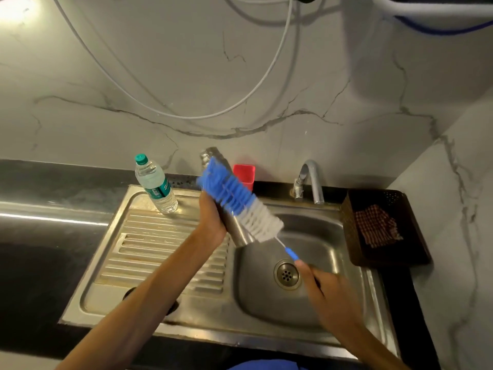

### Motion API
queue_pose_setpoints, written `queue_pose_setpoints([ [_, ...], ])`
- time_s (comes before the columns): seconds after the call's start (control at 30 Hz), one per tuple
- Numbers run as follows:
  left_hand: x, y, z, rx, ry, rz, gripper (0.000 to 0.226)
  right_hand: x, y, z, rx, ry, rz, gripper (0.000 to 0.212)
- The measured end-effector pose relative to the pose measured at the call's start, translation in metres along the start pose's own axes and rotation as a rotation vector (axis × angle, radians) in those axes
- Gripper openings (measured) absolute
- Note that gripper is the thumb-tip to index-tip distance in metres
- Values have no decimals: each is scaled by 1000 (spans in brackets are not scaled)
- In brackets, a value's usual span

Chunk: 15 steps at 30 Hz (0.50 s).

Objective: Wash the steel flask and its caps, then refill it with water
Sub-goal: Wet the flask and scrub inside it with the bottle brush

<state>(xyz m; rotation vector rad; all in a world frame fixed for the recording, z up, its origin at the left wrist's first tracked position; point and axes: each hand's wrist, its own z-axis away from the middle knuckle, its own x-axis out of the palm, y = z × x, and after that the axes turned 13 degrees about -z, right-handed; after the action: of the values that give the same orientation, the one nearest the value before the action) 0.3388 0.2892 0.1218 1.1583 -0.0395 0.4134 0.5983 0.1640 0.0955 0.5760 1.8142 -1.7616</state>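
My left hand (212, 217) grips the steel flask (237, 231) around its body and holds it tilted over the left edge of the sink basin (317, 297), its open mouth pointing up and away. My right hand (328, 292) holds the blue handle of a bottle brush (240, 200). The brush's blue and white bristles lie along the outside of the flask. No cap shows clearly; a dark round object (170, 307) lies on the drainboard, partly hidden under my left forearm.
A plastic water bottle (156, 184) with a green cap stands on the ribbed drainboard (149, 249). A red cup (244, 174) sits behind the flask. The tap (310, 180) is at the back, with no water running. A dark basket (384, 228) holding a checked cloth sits to the right.
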Motion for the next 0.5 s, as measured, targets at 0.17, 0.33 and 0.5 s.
queue_pose_setpoints([
  [0.17,28,-14,11,-60,-95,120,82,13,-15,-28,16,52,-120,56],
  [0.33,16,14,-12,-48,111,255,89,-6,8,16,78,12,-81,40],
  [0.5,55,-26,19,-63,-22,117,85,-17,9,-13,33,92,-78,47],
])
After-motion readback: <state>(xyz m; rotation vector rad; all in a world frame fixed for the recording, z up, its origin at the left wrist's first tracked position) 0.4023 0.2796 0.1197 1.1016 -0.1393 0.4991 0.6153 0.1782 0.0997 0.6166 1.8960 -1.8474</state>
